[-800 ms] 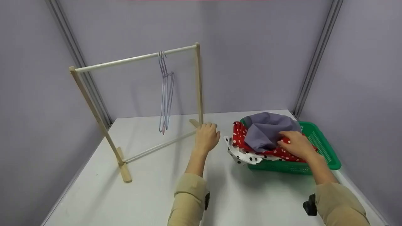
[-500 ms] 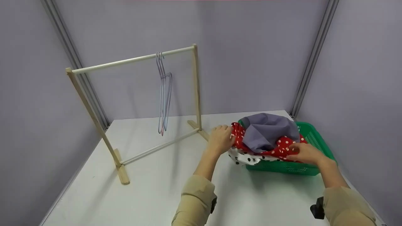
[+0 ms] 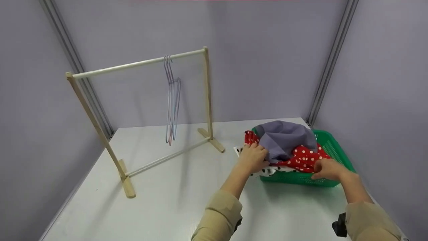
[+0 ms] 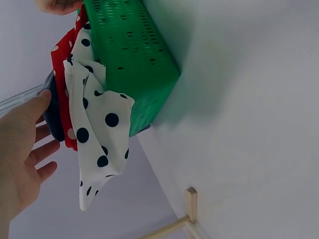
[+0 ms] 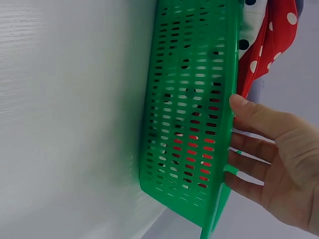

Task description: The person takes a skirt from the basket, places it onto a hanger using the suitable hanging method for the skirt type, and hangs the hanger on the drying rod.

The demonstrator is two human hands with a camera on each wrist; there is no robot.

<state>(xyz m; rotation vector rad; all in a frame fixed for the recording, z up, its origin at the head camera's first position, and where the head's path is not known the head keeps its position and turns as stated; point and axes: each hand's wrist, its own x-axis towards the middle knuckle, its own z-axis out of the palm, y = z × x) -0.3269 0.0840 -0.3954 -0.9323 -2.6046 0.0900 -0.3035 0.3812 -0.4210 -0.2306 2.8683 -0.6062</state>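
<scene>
A green basket (image 3: 301, 179) holds a pile of cloth: purple-grey fabric (image 3: 284, 137) on top, red polka-dot fabric (image 3: 304, 159) beneath it, and white fabric with black dots (image 4: 109, 119) hanging over the left end. My left hand (image 3: 254, 157) is at that left end, its thumb touching the edge of the purple-grey fabric and its fingers loosely spread, as the left wrist view shows. At the basket's front right, my right hand (image 5: 284, 159) holds the rim, thumb on the outer side and fingers over it. Its fingertips are hidden behind the rim.
On the left of the white table (image 3: 187, 201) stands a wooden rack (image 3: 95, 124) with a pale top rail (image 3: 133, 64). Several thin hangers (image 3: 172, 110) hang on that rail, bunched toward its right end. Grey-lilac walls (image 3: 254, 60) enclose the table.
My left hand has moved right from beside the rack's foot to the cloth at the basket's left end. My right hand has come down off the cloth to the basket's front rim.
</scene>
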